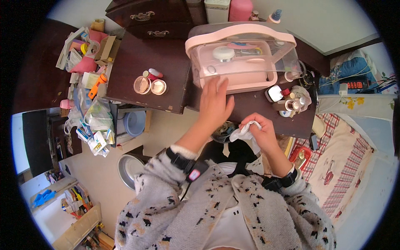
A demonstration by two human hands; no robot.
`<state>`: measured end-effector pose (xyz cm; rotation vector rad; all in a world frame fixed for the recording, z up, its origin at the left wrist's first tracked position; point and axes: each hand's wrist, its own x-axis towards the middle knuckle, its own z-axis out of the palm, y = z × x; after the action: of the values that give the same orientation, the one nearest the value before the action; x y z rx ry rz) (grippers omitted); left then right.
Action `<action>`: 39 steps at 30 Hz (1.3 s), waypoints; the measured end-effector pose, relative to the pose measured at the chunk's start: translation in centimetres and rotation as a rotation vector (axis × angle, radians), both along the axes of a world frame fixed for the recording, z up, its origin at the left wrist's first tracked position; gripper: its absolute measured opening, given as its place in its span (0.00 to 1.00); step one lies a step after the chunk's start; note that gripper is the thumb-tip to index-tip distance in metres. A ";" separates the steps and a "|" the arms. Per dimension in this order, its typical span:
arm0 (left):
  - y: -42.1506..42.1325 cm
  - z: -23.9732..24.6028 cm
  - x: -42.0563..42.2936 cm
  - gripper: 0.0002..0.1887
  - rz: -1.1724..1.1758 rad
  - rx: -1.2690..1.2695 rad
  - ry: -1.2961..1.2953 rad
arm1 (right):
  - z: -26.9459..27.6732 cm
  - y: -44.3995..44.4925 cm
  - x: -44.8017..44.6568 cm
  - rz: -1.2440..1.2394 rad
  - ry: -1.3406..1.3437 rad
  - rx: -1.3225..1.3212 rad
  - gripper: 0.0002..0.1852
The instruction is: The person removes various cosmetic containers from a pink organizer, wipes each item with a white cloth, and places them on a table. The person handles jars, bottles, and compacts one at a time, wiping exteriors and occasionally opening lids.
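Note:
In front of me on the dark wooden table stands a pink storage case (237,89) with its clear lid (243,57) tilted up on a pink handle. Inside lie a white-lidded round jar (223,53), a small ring-shaped thing and some small tools. My left hand (215,101), fingers spread, is at the case's front left edge; whether it touches the case I cannot tell. Nothing shows in it. Closer to my body, my right hand (261,128) pinches a crumpled white cloth or tissue (245,132).
Two round cosmetic jars (142,85) and small tubes sit on the left tabletop (125,62). Bottles (292,105) and a white-topped square container (275,93) stand right of the case. An orange flashlight (97,86) lies among clutter further left. A metal basin (131,172) is below.

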<state>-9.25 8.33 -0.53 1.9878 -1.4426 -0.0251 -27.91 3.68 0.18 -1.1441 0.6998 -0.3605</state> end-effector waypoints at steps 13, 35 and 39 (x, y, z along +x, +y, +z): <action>-7.5 -2.7 0.4 0.27 0.345 0.693 -0.092 | -0.9 -3.6 -6.9 -0.023 -0.005 0.051 0.12; 4.2 -2.1 -3.9 0.05 0.399 -0.425 1.288 | -4.9 -11.1 15.0 0.332 0.433 -1.362 0.14; 5.1 -1.9 -3.9 0.05 0.441 -0.422 1.351 | -6.6 -11.0 16.6 0.408 0.511 -1.272 0.19</action>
<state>-13.20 13.46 -2.41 1.3237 -0.1100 -0.6646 -11.35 -7.27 -6.44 -2.6038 0.6279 -0.1268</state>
